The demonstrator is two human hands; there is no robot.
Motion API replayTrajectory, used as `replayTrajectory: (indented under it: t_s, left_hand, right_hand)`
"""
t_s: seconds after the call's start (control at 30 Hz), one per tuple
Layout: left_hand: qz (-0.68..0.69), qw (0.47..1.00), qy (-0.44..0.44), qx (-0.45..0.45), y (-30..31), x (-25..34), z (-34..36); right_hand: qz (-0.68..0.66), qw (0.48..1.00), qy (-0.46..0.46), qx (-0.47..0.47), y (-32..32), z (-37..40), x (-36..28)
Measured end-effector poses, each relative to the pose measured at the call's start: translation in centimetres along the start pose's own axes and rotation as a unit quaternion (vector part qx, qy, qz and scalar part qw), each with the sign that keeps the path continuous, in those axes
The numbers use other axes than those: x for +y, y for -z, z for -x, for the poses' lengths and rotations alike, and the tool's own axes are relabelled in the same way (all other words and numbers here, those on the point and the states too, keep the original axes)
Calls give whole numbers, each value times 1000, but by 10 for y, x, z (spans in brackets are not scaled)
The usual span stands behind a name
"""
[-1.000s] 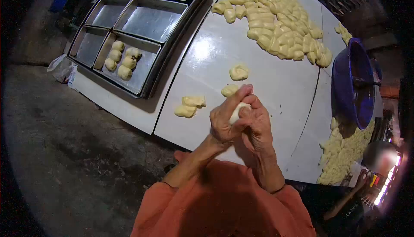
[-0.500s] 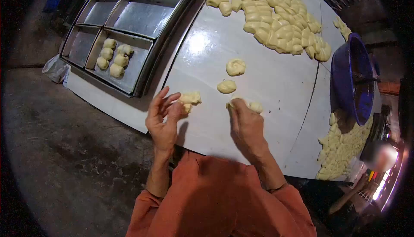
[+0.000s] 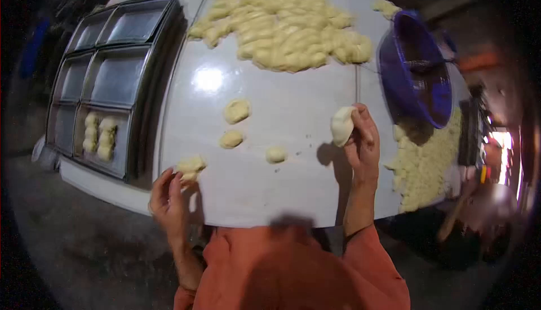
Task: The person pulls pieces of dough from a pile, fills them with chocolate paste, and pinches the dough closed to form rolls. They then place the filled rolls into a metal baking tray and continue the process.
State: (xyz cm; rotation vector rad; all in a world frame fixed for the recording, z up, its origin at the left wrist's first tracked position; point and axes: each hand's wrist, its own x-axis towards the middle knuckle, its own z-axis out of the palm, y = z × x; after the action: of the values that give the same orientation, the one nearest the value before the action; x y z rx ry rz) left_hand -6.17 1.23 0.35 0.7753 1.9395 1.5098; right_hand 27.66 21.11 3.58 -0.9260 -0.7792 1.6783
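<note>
Over the white table (image 3: 293, 107), I see right hand (image 3: 363, 141) grip curled round a dough lump (image 3: 342, 125), left hand (image 3: 168, 200) grip loosely open, fingertips touching a dough piece (image 3: 190, 165) at the near edge.

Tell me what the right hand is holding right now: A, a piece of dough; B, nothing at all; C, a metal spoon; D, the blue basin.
A: the right hand has its fingers closed around a pale piece of dough.
</note>
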Motion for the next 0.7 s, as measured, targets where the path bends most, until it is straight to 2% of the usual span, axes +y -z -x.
replayTrajectory:
  t_s: [0.03, 0.1, 0.17, 0.2, 0.23, 0.27, 0.33, 0.37, 0.47, 0.5, 0.57, 0.6, 0.7]
  left_hand:
    - [36, 999, 21, -12, 0, 7, -1]
    - [6, 1000, -19, 6, 5, -8, -4]
    - [-10, 1000, -6, 5, 14, -16, -4]
    - [-16, 1000, -12, 3, 16, -16, -2]
    - [-31, 999, -17, 11, 18, -17, -3]
    - [-76, 997, -19, 14, 21, -15, -2]
    - [-79, 996, -32, 30, 15, -3, -3]
    - [-97, 994, 3, 45, 21, 1, 2]
    - [-134, 990, 15, 45, 34, 4, 9]
    - [-126, 991, 19, 47, 32, 3, 10]
    - [-134, 989, 17, 63, 35, -6, 16]
    - [-119, 991, 18, 58, 37, -11, 20]
    - [-93, 993, 48, 53, 40, -22, 25]
  right_hand:
    - [2, 999, 38, 2, 25, -12, -22]
    - [56, 985, 149, 59, 60, -27, -64]
    - [86, 964, 240, 73, 96, -39, -100]
    - [158, 943, 254, 148, 99, -41, -121]
    - [232, 927, 264, 134, 107, -44, -140]
    - [281, 895, 285, 197, 138, -52, -151]
    - [456, 831, 215, 234, 132, -70, -187]
    - [481, 828, 233, 168, 144, -80, -193]
    - [651, 741, 160, 40, 218, -136, -204]
    - [593, 802, 19, 71, 227, -154, -210]
    - [666, 743, -41, 52, 302, -204, -211]
    - [634, 769, -75, -30, 347, -224, -213]
    - [579, 801, -117, -99, 392, -233, -208]
